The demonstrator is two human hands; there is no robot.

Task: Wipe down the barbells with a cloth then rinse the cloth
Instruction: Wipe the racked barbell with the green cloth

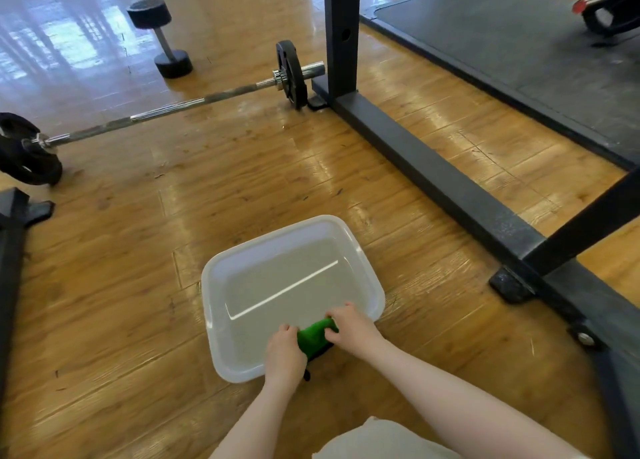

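Observation:
A green cloth is bunched over the near rim of a white plastic basin that holds water. My left hand grips the cloth's left end and my right hand grips its right end, both above the basin's near corner. A barbell with black plates lies on the wooden floor well beyond the basin, from the far left toward a rack post.
A black rack frame runs along the floor on the right, with an upright post near the barbell's right end. A dumbbell stands at the back. A dark mat with another barbell end lies far right.

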